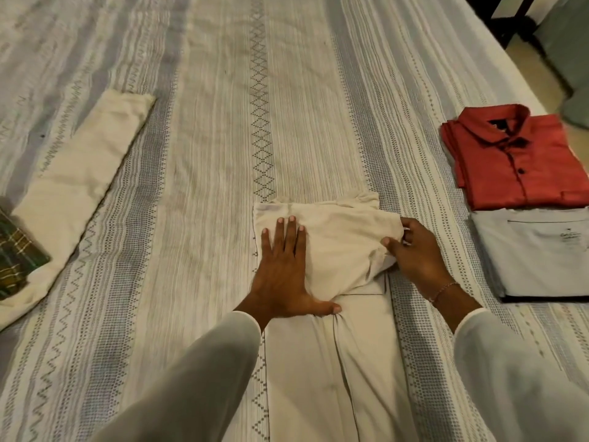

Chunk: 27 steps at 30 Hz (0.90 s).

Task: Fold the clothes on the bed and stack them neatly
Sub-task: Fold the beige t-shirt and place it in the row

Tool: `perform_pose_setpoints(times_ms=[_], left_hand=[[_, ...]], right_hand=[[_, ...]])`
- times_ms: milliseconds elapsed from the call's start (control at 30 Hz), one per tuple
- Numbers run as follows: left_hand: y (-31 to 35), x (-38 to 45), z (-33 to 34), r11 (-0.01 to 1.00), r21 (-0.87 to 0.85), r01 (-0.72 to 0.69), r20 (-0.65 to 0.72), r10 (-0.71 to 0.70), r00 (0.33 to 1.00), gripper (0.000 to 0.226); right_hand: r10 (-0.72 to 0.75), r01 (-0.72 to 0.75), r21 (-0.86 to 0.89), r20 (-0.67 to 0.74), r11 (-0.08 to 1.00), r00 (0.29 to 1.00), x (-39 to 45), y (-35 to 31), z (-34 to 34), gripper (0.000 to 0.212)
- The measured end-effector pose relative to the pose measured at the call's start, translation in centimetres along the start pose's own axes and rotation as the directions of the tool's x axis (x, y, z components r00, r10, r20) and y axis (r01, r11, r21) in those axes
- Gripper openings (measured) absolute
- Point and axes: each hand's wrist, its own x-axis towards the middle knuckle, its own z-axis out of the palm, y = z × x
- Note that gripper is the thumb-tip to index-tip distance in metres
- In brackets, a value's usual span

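bed: striped grey-and-cream bedspread (223,129) fills most of the view, zigzag and diamond bands running away from the camera.
garment in work: cream trousers (334,362) lying lengthwise at centre, near end running off the bottom edge; far end doubled back into a folded flap (338,240) on top of the rest.
left hand: (283,269) flat on the left half of the flap, fingers straight and together, thumb spread out sideways onto the fabric below; pressing, not gripping.
right hand: (414,250) at the flap's right edge, thumb and fingers curled and pinching the cloth corner there; thin bracelet (444,290) on the wrist.
sleeves: pale long sleeves (197,378) on both forearms.
folded stack, right: red shirt (513,157) folded, collar up, dark buttons showing, near the bed's right edge; grey shirt (538,253) folded just nearer the camera, its far edge touching or slightly under the red one, cannot tell which. Small chest print on it, unreadable.
left side: cream cloth (79,183) laid out long and diagonal, well apart from the trousers; green plaid cloth (17,253) folded, on its near end at the frame edge.
off the bed: dark furniture legs (513,14) and floor at top right, blurred.
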Motion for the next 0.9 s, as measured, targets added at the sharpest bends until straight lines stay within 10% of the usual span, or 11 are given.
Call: perform_pose_setpoints(times_ms=[333,500,667,800,900], left_hand=[[-0.5,-0.7,0.3,0.994,-0.032,0.105,-0.050,-0.106,0.993,0.136],[-0.9,-0.7,-0.8,0.946,-0.295,0.132,-0.110,-0.171,0.979,0.122],[-0.4,0.1,-3.7,0.404,-0.907,0.116,-0.099,-0.474,0.875,0.041],[-1.7,0.8,-5.9,-0.348,-0.904,0.249,0.389,-0.426,0.817,0.051],[-2.6,0.7,-4.9,-0.410,-0.844,0.346,0.511,-0.414,0.753,0.036]], right_hand=[[-0.001,-0.011,0.067,0.171,0.998,0.985,-0.7,-0.6,-1.0,0.088],[-0.204,0.244,-0.213,0.195,0.946,0.959,-2.1,-3.3,-0.1,0.063],[-0.397,0.505,-0.486,0.314,0.713,0.862,-6.0,-7.7,5.8,0.069],[-0.339,0.598,-0.398,0.552,0.696,0.762,-8.7,-8.8,12.6,0.063],[-0.395,0.561,-0.308,0.460,0.768,0.795,-10.0,-7.5,13.5,0.033]])
